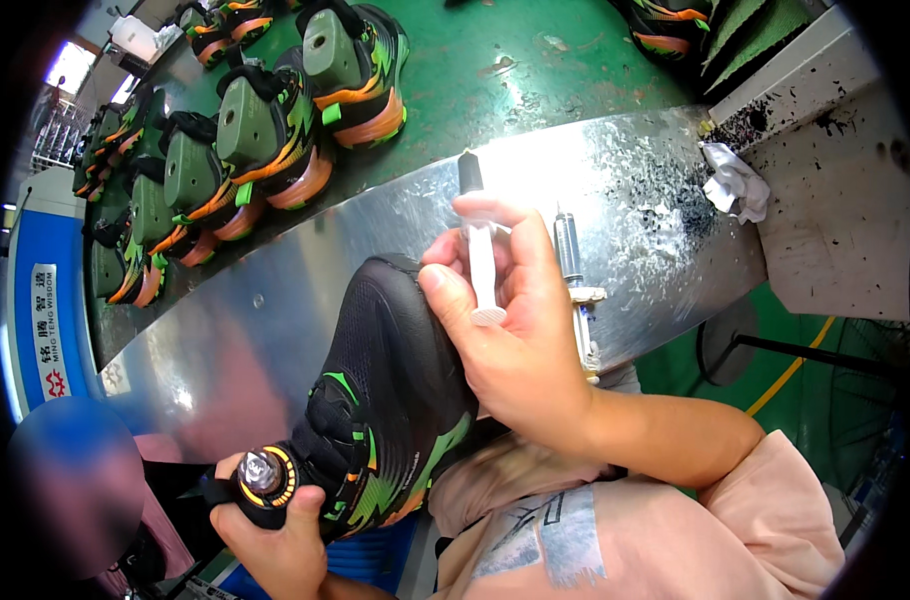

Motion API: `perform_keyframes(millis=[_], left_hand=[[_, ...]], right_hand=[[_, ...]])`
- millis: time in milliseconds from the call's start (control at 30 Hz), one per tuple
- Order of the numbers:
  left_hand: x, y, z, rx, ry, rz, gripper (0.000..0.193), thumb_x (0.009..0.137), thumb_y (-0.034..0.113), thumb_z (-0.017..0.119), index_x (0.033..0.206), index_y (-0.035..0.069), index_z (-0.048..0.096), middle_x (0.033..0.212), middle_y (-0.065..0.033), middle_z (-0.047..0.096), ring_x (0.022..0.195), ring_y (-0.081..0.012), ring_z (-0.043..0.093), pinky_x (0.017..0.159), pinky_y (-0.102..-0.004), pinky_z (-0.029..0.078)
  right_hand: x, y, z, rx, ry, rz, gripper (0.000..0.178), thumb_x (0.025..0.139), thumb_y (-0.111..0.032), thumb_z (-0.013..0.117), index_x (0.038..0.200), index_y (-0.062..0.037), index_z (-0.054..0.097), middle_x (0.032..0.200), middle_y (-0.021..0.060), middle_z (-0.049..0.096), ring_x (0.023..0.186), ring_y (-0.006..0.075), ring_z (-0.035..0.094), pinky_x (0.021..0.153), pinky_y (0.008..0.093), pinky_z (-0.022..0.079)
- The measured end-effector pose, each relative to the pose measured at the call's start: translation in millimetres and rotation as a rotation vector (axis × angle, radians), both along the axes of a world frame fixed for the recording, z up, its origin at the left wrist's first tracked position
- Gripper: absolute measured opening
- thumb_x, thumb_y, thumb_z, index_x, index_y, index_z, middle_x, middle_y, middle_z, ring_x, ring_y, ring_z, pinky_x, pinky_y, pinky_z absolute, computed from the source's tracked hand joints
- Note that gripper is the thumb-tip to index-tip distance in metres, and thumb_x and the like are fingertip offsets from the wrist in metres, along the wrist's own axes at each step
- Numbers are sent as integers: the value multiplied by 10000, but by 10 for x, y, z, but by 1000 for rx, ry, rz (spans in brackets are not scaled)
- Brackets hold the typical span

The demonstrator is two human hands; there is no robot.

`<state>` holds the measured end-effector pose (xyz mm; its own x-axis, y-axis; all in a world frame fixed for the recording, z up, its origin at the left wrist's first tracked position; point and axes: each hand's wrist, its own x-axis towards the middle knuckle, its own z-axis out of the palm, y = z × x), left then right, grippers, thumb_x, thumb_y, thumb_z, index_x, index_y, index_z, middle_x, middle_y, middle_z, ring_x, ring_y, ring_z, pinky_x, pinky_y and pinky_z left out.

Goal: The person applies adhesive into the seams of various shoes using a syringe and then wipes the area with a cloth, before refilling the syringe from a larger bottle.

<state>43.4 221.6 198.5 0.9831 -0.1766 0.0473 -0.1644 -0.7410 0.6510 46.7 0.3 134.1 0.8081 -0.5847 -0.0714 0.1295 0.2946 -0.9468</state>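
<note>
My left hand (280, 535) is closed around the heel end of a black sports shoe (395, 360) with green and orange trim. A black round piece (266, 487) with a yellow-orange marked ring and a clear shiny knob shows between its thumb and fingers; what it is, I cannot make out. The toe of the shoe points away from me, its side turned up. My right hand (510, 310) is closed on a syringe (483, 265) with a white plunger and a dark tip pointing away, beside the shoe's toe. A second syringe (567, 245) lies just right of that hand.
Several similar shoes (265, 140) with green lasts in them stand on the green-topped table (495, 60) beyond the metal plate (305, 265). Crumpled white paper (735, 182) lies by the stained machine panel (825, 190). A co-worker's pink sleeve (170, 535) shows at lower left.
</note>
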Motion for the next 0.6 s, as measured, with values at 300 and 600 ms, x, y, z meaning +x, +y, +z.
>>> perform_keyframes(millis=[300, 600], left_hand=[[1217, -1257, 301, -204, 119, -11, 360, 846, 252, 605, 1063, -24, 524, 950, -64, 568, 868, -115, 528, 788, -255, 416], [1659, -4748, -74, 314, -204, -477, 574, 836, 407, 493, 1135, -82, 450, 1052, -259, 604, 975, -370, 603, 825, -435, 474]], right_hand=[[-672, -1170, 113, -68, -51, 89, 564, 777, 26, 642, 1246, -42, 336, 971, 51, 475, 871, 94, 464, 742, 215, 415], [-1395, -1811, -11, 149, -69, 341, 880, 694, -323, 791, 1341, -23, 275, 1071, 69, 467, 908, 108, 451, 738, 214, 414]])
